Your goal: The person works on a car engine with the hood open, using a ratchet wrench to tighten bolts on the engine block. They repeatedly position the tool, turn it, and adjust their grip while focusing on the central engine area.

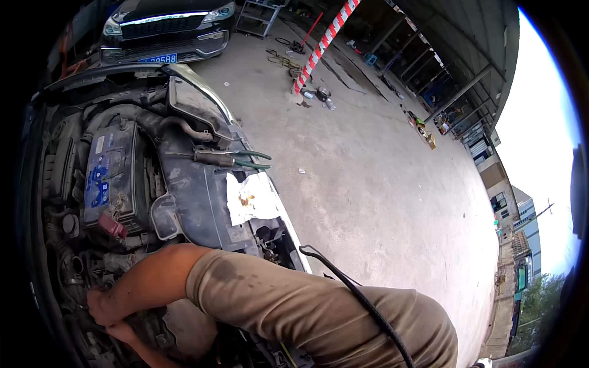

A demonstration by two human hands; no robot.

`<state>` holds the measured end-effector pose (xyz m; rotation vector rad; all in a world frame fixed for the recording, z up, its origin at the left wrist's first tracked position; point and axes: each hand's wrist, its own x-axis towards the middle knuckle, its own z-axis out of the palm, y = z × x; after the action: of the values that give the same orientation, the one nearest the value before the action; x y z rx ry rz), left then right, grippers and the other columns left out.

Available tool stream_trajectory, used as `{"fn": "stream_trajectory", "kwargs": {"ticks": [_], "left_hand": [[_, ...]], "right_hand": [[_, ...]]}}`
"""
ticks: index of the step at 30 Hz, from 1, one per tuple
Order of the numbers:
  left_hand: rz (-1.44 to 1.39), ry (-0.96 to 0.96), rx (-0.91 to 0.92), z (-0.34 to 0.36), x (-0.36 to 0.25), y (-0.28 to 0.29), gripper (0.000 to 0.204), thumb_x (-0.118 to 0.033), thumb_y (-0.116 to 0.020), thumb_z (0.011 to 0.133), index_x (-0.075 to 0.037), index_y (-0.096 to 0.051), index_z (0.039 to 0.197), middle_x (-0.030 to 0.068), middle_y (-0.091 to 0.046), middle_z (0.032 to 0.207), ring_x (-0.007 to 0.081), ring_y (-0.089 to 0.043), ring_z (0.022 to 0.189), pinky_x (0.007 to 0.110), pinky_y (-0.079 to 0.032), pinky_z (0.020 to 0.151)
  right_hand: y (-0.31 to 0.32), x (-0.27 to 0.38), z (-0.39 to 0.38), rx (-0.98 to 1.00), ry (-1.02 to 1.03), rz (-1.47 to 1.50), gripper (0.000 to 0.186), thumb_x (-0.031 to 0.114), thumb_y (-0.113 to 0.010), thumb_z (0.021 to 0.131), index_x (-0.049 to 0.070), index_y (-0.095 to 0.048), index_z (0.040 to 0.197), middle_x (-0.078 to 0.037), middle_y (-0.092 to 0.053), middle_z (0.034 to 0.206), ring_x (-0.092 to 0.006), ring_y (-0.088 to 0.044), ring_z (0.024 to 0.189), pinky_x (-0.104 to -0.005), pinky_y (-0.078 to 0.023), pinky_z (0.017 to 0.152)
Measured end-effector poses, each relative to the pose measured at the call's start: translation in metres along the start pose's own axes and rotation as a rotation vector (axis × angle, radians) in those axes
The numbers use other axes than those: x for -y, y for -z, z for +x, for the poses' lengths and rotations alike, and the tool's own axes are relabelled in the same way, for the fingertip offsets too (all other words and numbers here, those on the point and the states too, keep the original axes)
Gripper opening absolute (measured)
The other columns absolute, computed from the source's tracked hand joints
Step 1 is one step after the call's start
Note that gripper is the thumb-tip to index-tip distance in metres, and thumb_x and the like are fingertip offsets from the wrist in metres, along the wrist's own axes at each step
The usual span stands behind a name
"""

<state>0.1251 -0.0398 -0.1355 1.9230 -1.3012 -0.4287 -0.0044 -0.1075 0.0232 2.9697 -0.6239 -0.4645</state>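
Observation:
Both of my hands reach deep into a car's engine bay at the lower left. My right hand (103, 306) looks curled beside dark hoses and fittings; whatever it grips is hidden. Just below it, my left hand (121, 332) shows only in part, its fingers out of sight among the engine parts. A black hose neck (75, 268) stands close above the right hand. Farther up sits the car battery (110, 172), with a red terminal cover (112, 226) at its near corner.
Green-handled pliers (251, 161) and a dark-handled tool (211, 159) lie on the bay's black cover. Near them is a stained white sheet (250, 199) with small brown bits. A black cable (362, 294) crosses my right sleeve. Beyond stand a dark car (165, 30) and a red-and-white post (325, 46).

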Motion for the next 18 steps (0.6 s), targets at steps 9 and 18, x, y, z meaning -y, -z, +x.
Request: {"fn": "stream_trajectory", "kwargs": {"ticks": [9,18], "left_hand": [[-0.244,-0.134,0.112,0.000,-0.014,-0.031,0.028,-0.019,-0.057,0.092,0.003,-0.065,0.106,0.0171,-0.066,0.103,0.0213,-0.059,0.085,0.039,-0.048,0.075],[-0.258,-0.152,0.112,0.004,-0.030,-0.035,0.029,-0.020,-0.058,0.091,0.003,-0.065,0.106,0.0152,-0.066,0.103,0.0197,-0.059,0.086,0.038,-0.049,0.076]], "right_hand": [[0.003,-0.004,-0.069,-0.090,-0.001,-0.018,0.025,0.024,-0.055,0.090,0.016,-0.071,0.107,-0.003,-0.068,0.112,-0.0226,-0.064,0.100,-0.0449,-0.048,0.069],[0.000,-0.012,-0.094,-0.098,-0.005,0.004,0.024,0.024,-0.056,0.089,0.016,-0.071,0.105,-0.003,-0.069,0.110,-0.0220,-0.064,0.099,-0.0445,-0.049,0.068]]}}
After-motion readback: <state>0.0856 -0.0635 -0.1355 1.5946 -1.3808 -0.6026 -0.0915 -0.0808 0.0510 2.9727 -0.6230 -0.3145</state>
